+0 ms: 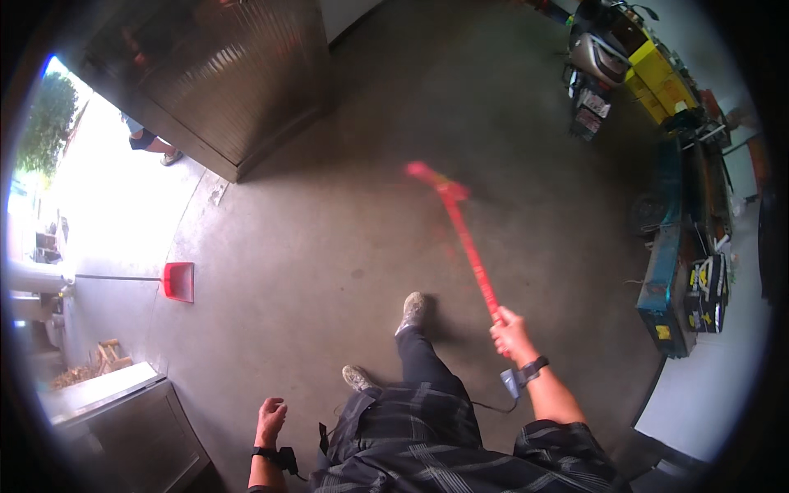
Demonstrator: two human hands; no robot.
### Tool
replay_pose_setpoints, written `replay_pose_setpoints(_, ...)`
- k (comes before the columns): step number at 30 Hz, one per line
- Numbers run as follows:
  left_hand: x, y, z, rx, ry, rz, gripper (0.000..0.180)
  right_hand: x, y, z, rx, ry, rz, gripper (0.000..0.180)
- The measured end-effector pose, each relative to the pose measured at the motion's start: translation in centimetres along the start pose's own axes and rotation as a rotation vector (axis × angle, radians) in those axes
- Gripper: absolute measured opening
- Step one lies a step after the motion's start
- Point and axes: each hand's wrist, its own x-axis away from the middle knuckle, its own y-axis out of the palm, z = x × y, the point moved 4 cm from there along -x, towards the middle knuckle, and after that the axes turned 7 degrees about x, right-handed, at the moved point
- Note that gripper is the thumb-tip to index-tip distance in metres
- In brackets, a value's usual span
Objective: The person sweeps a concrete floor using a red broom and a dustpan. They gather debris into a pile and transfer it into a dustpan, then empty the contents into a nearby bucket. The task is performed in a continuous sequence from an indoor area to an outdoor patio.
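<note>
My right hand (511, 337) is wrapped round the handle end of a red broom (468, 245). The broom slants forward and left from my grip, and its slightly blurred pinkish-red head (437, 180) is over the grey floor ahead of me. At my left side hangs my left hand (270, 421), its fingers loosely curled and apart from the thumb, with nothing visible in it. A red dustpan (178, 282) with a long dark handle lies on the floor to the left, well away from both hands.
A large ribbed metal cabinet (222, 90) stands at the far left beside a bright opening, where a person's leg (156, 145) shows. A motor scooter (598, 59), yellow boxes (655, 78) and a blue metal piece (662, 271) line the right wall. A pale cabinet (136, 427) is near left.
</note>
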Motion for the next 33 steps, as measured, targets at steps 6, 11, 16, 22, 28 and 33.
replay_pose_setpoints(6,-0.6,8.6,10.0,-0.048,0.078,-0.099,0.029,-13.0,-13.7,-5.3,-0.106,0.028,0.237,0.024)
replay_pose_setpoints(11,-2.1,11.4,14.1,-0.023,0.084,-0.064,0.032,-8.3,-6.3,-6.4,0.086,0.109,0.012,0.025)
replay_pose_setpoints(16,-5.6,13.3,17.1,-0.026,0.045,-0.055,0.034,-3.5,-1.9,-8.9,0.270,0.114,-0.265,0.070)
replay_pose_setpoints(22,-12.6,16.2,24.4,0.016,0.089,-0.080,0.033,-7.8,-1.7,-19.1,0.318,-0.062,-0.397,0.067)
replay_pose_setpoints(28,-20.0,18.0,32.1,-0.004,0.113,-0.089,0.033,-18.2,-2.4,-35.6,0.551,-0.286,-0.138,0.049)
replay_pose_setpoints(33,-23.4,17.1,42.2,-0.082,0.197,-0.106,0.033,-25.1,-2.4,-42.4,0.565,-0.253,-0.036,0.034)
